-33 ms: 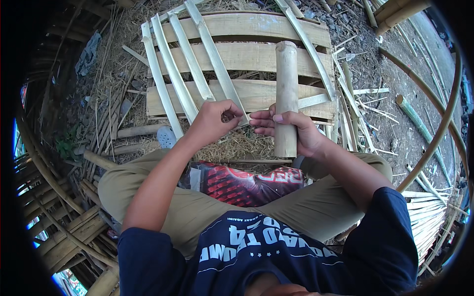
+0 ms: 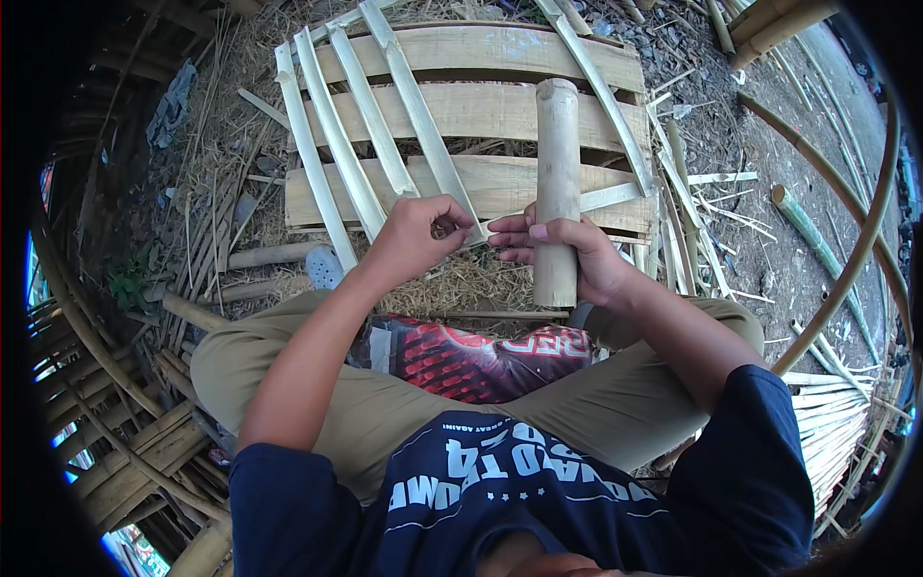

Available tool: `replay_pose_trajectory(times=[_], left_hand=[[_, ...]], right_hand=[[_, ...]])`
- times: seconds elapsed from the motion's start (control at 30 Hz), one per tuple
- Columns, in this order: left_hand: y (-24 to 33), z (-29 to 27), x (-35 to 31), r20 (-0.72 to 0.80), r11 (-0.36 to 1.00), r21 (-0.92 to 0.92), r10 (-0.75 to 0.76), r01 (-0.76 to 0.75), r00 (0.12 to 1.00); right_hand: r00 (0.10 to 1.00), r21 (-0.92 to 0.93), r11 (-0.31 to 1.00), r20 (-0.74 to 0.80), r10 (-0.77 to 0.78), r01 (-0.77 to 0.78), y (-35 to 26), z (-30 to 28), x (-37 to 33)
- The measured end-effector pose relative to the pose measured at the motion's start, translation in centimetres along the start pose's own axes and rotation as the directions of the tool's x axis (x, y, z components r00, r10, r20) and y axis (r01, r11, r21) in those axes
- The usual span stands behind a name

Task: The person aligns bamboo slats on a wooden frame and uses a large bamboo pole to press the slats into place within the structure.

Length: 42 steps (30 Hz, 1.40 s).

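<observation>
I sit cross-legged on the ground. My left hand (image 2: pixel 415 238) is closed on the near end of a thin bamboo strip (image 2: pixel 415 106) that runs away from me across wide bamboo slats (image 2: pixel 481 111). My right hand (image 2: pixel 562 252) grips the lower part of a thick, pale bamboo tube (image 2: pixel 558 163) lying lengthwise over the slats. Its fingertips reach left and almost meet the left hand. Two more thin strips (image 2: pixel 332 144) lie side by side on the slats to the left.
A red and black printed sack (image 2: pixel 481 361) lies across my lap. Straw and bamboo offcuts (image 2: pixel 240 221) litter the ground. At the right are a long curved bamboo hoop (image 2: pixel 851 260), a green bamboo stick (image 2: pixel 806 229) and a bundle of strips (image 2: pixel 838 423). Woven bamboo (image 2: pixel 96 423) stands at the left.
</observation>
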<state>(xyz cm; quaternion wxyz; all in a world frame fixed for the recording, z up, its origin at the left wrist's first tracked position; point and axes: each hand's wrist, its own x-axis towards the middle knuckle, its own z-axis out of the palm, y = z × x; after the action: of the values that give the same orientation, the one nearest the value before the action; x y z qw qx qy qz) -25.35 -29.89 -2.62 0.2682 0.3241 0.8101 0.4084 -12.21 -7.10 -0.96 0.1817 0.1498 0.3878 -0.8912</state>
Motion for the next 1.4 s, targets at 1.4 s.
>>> replay_pose_trajectory(times=[1.4], left_hand=[[-4.1,1.2,-0.1,-0.139,0.927,0.257,0.315,-0.273,0.939]], right_hand=[[0.978,-0.861,0.468,0.148,-0.144,0.199,1.2,0.4,0.3]])
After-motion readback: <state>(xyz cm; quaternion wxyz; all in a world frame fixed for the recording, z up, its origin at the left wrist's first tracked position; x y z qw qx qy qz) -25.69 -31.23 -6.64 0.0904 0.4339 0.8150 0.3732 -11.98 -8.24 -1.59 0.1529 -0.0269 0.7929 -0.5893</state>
